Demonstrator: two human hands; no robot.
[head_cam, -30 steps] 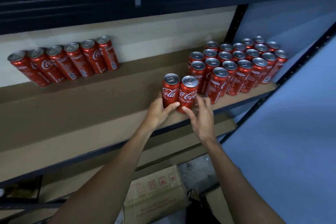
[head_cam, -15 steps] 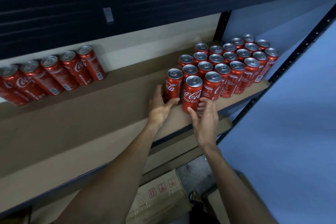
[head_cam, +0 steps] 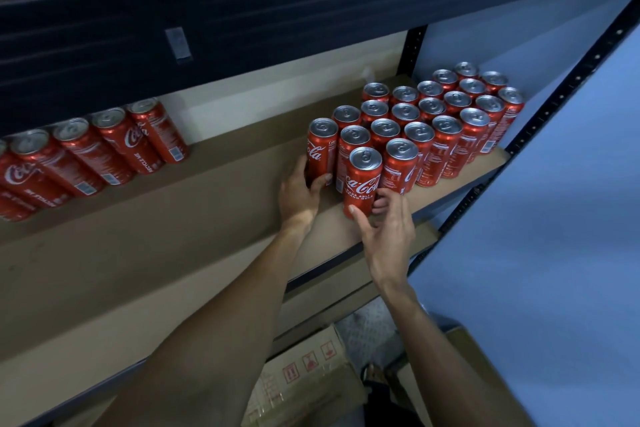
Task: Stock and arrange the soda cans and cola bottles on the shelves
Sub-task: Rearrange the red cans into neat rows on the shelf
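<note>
A second ago your two cans stood apart from the can block [head_cam: 446, 135]; they now touch its left front corner. Your left hand [head_cam: 298, 192] curls thumb and fingers round the rear can [head_cam: 322, 149] near its base. Your right hand [head_cam: 390, 231] grips the front can [head_cam: 363, 180], thumb in front, fingers [head_cam: 381, 205] curled behind. All cans are slim, glossy red cylinders with dull silver tops. The shelf [head_cam: 173, 236] beneath the block is matte brown board.
</note>
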